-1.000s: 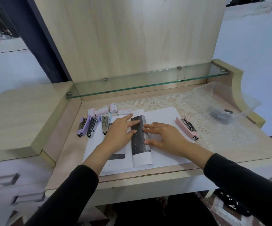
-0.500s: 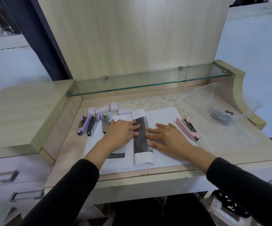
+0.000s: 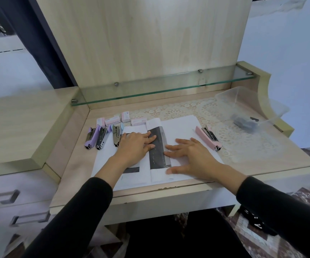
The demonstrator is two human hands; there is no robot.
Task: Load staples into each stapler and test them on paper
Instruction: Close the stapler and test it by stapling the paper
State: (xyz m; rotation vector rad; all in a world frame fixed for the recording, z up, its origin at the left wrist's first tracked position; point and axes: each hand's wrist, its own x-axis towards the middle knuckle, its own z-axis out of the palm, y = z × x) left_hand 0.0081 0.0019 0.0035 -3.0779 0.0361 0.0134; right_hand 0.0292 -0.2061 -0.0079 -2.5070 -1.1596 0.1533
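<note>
The arms are clothed in long black sleeves, plain and matte. The left sleeve [image 3: 72, 220] and the right sleeve [image 3: 284, 209] look alike, and each ends in a simple cuff just above the wrist. The left hand [image 3: 134, 146] and right hand [image 3: 193, 157] are bare. Between the arms lies more black clothing [image 3: 169, 237] — too dark to make out.

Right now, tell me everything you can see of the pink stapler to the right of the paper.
The pink stapler lies diagonally, one end far-left and the other near-right. Its shell looks like pale pink plastic, with silvery metal and black parts showing along its far side. It lies along the right edge of the white sheet, where that meets the lace mat. No hand touches it: the right hand lies flat on the sheet, apart. Whether it holds staples cannot be told.
</note>
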